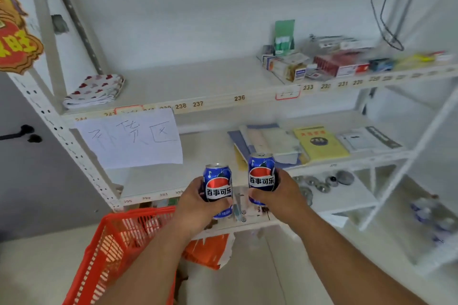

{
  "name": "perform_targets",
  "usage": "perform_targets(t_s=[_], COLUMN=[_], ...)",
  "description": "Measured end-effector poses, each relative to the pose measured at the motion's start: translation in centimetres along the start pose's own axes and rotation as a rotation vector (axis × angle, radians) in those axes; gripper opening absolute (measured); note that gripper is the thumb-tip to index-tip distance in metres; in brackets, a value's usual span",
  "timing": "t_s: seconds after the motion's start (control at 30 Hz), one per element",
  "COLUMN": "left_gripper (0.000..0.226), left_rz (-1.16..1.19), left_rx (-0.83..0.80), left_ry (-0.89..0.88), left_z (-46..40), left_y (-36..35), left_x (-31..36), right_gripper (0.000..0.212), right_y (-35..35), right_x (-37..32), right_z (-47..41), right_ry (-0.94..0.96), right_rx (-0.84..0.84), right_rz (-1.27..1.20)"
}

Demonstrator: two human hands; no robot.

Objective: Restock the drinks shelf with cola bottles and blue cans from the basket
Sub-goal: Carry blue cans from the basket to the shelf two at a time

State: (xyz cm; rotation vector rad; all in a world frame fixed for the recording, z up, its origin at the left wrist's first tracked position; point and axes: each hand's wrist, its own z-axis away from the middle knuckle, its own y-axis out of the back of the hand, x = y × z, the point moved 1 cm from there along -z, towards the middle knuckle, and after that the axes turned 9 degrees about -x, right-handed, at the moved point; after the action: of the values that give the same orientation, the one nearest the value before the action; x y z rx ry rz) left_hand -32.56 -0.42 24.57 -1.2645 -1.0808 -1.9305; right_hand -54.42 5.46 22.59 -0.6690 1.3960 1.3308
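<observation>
- Before the white drinks shelf (153, 186), two blue cans are held up side by side, both upright with their labels facing the camera.
- Left hand (198, 203) wraps its fingers round the left can (218, 188), gripping low on the body so the top stays free; this can sits slightly lower than its neighbour.
- Right hand (280, 195) grips the right can (262, 176) the same way, thumb across the front near the base.
- Holding each can upright by its lower half looks suited to setting it down flat on a shelf board without the fingers getting trapped beneath.
- Below and left, the red basket (104, 250) stands on the floor close by the shelf, within easy reach for the next pick; its contents are mostly hidden by the left arm.
- A handwritten paper sign (133, 138) hangs from the shelf edge above a bare stretch of board, which is probably the spot meant for the drinks.
- Books (319, 142) fill the right part of that level, so the free room lies to the left.
- No cola bottles can be made out.
</observation>
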Motion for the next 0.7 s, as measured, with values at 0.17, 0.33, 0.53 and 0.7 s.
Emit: perform_targets(t_s=[0.17, 0.33, 0.53, 0.7], left_gripper=[0.061, 0.055, 0.052, 0.051], left_rz=[-0.047, -0.05, -0.083, -0.096], left_rx=[-0.192, -0.379, -0.607, -0.796], left_ry=[-0.08, -0.133, -0.229, -0.294], left_z=[1.4, 3.2, 6.6, 10.9], left_y=[-3.0, -8.0, -15.7, -22.7], left_x=[0.9, 1.2, 3.1, 5.2], right_gripper=[0.039, 0.046, 0.053, 0.055], right_y=[2.8, 5.6, 9.5, 12.3], right_x=[0.9, 3.0, 5.2, 6.9], right_z=[6.8, 14.0, 23.9, 32.8], right_ry=[-0.054, -0.12, -0.184, -0.224], right_rx=[0.175, 0.342, 0.59, 0.778], right_rz=[-0.035, -0.093, -0.135, -0.144])
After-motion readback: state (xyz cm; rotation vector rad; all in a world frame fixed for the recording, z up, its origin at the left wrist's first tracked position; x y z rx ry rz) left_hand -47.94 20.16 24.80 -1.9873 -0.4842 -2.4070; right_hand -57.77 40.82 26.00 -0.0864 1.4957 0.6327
